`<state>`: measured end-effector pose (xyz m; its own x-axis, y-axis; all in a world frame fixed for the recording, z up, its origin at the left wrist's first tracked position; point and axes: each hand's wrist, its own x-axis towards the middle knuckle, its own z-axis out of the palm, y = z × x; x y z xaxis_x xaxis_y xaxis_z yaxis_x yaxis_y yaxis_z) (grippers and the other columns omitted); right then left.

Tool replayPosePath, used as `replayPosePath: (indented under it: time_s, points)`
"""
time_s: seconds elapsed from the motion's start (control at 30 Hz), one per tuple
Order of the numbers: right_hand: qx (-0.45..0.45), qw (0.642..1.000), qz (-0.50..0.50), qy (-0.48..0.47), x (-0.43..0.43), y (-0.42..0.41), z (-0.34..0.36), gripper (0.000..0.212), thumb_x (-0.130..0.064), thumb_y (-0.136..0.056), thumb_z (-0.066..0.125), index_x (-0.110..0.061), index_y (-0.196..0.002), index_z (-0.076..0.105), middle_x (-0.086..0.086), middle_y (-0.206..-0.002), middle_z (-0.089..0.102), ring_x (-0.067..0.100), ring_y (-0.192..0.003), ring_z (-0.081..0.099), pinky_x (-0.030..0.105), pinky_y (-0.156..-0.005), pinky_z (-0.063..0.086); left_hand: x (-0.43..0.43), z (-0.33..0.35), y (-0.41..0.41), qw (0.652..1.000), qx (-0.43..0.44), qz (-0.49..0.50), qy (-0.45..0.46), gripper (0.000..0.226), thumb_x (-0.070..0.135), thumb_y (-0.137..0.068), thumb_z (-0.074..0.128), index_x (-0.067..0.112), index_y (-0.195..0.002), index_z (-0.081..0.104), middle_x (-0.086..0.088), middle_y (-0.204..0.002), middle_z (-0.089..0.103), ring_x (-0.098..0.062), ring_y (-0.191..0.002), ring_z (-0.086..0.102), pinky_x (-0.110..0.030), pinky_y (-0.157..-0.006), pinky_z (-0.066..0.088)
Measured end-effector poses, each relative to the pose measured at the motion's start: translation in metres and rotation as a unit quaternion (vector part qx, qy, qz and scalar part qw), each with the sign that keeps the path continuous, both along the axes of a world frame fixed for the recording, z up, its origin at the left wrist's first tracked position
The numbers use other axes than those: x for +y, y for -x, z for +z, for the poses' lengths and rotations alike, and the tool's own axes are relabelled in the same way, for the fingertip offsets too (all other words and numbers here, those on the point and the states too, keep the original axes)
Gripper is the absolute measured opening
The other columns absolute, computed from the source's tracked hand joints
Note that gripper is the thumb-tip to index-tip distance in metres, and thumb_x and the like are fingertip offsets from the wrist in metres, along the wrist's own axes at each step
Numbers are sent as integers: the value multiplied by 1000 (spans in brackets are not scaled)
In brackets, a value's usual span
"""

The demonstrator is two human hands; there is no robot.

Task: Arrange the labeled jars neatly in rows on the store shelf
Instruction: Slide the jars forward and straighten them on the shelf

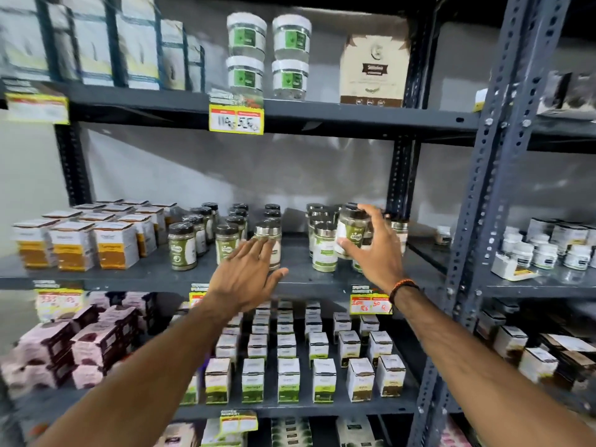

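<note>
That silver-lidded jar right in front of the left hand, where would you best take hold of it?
Around its round body just under the silver lid, coming from the front. The jar stands upright at the head of its row, more jars close behind it, open shelf on its right. The left hand is open in front of it.

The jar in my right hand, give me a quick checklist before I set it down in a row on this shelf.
1. Grip: the right hand wraps the jar, fingers over the lid, thumb at the label. Ok.
2. Jar upright: it leans a little. Not ok.
3. Landing spot: bare shelf shows between the middle jars and the right cluster. Ok.
4. Left hand free: open, palm down, in front of the silver-lidded jar; contact cannot tell.
5. Neighbours: the front right jar stands just beside the held one, easy to knock. Not ok.
6. Label faces forward: partly covered by the thumb. Cannot tell.
</note>
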<state>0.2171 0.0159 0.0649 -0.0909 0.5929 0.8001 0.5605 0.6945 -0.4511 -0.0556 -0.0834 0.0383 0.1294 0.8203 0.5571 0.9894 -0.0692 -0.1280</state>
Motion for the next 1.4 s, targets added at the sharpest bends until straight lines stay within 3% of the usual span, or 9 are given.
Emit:
replayPosePath:
  time_s: [0.07, 0.4, 0.6, 0.8, 0.93, 1.03, 1.2, 1.33, 1.4]
  points:
    - [-3, 1000, 25, 0, -7, 28, -3, 81, -52, -78, 81, -44, -146, 38, 1, -143, 56, 11, -118, 52, 35, -98, 45, -12, 1, 25, 1000, -3, 16, -9, 82, 68, -100, 16, 9, -156, 31, -13, -160, 41, -28, -148, 35, -43, -121, 27]
    - [-13, 992, 119, 39, -21, 153, -31, 81, -47, -78, 84, -44, -146, 39, 1, -136, 60, 12, -110, 57, 35, -93, 53, -53, -21, 156, 993, -58, 103, -6, 78, 65, -100, 25, 7, -151, 38, -15, -153, 48, -31, -142, 42, -46, -118, 34]
    - [-13, 990, 131, 55, -10, 193, -56, 82, -47, -78, 84, -43, -147, 39, 2, -141, 58, 11, -115, 55, 25, -93, 45, -50, -41, 214, 985, -102, 139, 25, 82, 72, -99, 20, 11, -151, 35, -14, -155, 47, -31, -141, 45, -50, -109, 43]
    - [-10, 991, 113, 75, -2, 207, -72, 90, -52, -75, 85, -47, -149, 34, -3, -136, 60, -1, -106, 48, -2, -78, 32, -31, -59, 231, 985, -103, 118, 69, 73, 73, -96, 19, 20, -141, 40, -8, -146, 52, -28, -129, 54, -50, -93, 52]
    - [6, 990, 116, 85, -3, 208, -71, 102, -53, -70, 88, -44, -152, 29, -16, -127, 59, -10, -101, 52, 5, -85, 37, -19, -67, 236, 988, -67, 117, 71, 75, 69, -99, 19, 15, -144, 44, -12, -148, 53, -28, -134, 50, -46, -109, 43]
    - [5, 987, 114, 112, -3, 201, -74, 104, -55, -68, 89, -32, -152, 32, -24, -116, 53, -16, -95, 54, -1, -75, 41, -12, -68, 240, 989, -63, 117, 72, 79, 68, -99, 15, 13, -147, 44, -13, -153, 50, -29, -138, 47, -45, -115, 38]
    - [-17, 983, 112, 144, 0, 198, -82, 77, -48, -71, 89, -24, -136, 54, -24, -101, 61, -18, -86, 58, 3, -72, 48, -9, -71, 243, 990, -57, 115, 62, 80, 68, -100, 16, 12, -148, 45, -13, -153, 51, -29, -138, 47, -45, -115, 37]
    - [-9, 982, 113, 149, 0, 206, -84, 70, -48, -73, 87, -21, -132, 61, -23, -103, 65, -10, -91, 63, 13, -81, 55, -10, -72, 242, 991, -58, 111, 57, 80, 66, -100, 17, 9, -149, 46, -14, -153, 50, -29, -140, 46, -46, -117, 34]
    - [-7, 982, 110, 152, 0, 208, -85, 67, -48, -74, 87, -20, -130, 63, -21, -104, 68, -10, -91, 64, 11, -80, 53, -10, -72, 241, 991, -57, 108, 55, 80, 66, -100, 18, 9, -149, 45, -15, -153, 50, -30, -141, 46, -46, -118, 33]
